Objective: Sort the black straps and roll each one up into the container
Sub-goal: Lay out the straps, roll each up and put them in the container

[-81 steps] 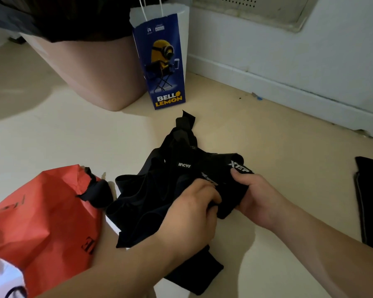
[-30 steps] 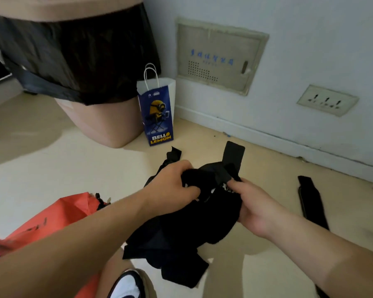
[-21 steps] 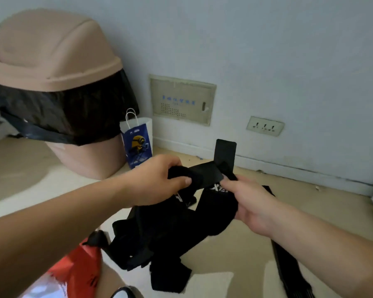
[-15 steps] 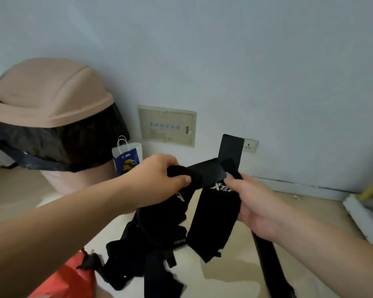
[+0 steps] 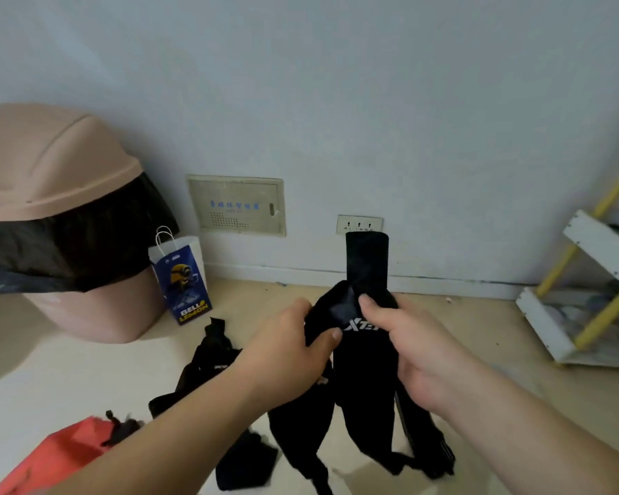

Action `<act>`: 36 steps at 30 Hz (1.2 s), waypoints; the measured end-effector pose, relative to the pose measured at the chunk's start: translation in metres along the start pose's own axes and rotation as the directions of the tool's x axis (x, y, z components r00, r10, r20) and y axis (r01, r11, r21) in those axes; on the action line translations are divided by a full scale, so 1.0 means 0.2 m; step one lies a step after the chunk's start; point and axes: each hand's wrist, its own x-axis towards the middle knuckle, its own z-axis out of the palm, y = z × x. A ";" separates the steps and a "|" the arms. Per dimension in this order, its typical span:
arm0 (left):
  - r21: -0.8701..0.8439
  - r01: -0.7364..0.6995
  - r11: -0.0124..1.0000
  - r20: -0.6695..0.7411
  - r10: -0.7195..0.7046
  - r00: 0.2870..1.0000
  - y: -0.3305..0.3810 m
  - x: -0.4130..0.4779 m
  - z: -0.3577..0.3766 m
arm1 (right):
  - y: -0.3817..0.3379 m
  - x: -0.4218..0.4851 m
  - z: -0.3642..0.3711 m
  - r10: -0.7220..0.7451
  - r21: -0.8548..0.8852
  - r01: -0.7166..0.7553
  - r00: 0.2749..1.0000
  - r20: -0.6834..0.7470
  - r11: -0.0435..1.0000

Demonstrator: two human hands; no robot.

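bin (image 5: 51,166) cut left | shelf (image 5: 594,298) cut right | panel lettering (image 5: 233,205) unreadable

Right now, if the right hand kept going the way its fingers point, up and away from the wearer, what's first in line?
Likely the upright end of the black strap that the right hand already pinches; its fingertips touch it. Beyond that, the wall socket, though depth is unclear.

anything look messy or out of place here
Yes: the black straps lie in a tangled heap on the floor, none rolled. Both the left hand and right hand grip one strap, its end sticking upward.
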 end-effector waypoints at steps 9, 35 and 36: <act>0.078 -0.202 0.976 0.163 0.188 0.969 -0.08 0.13 -0.09 | 0.00 0.19 -0.14 -0.051 -0.227 0.069 0.995 0.085 0.971; -0.612 0.003 0.791 0.134 0.100 0.986 -0.08 0.23 -0.14 | 0.08 0.34 -0.02 -0.022 -0.240 0.072 0.978 0.208 0.968; -0.599 0.003 0.801 0.122 0.088 0.989 -0.08 0.23 -0.14 | 0.08 0.32 -0.01 -0.016 -0.224 0.070 0.972 0.234 0.972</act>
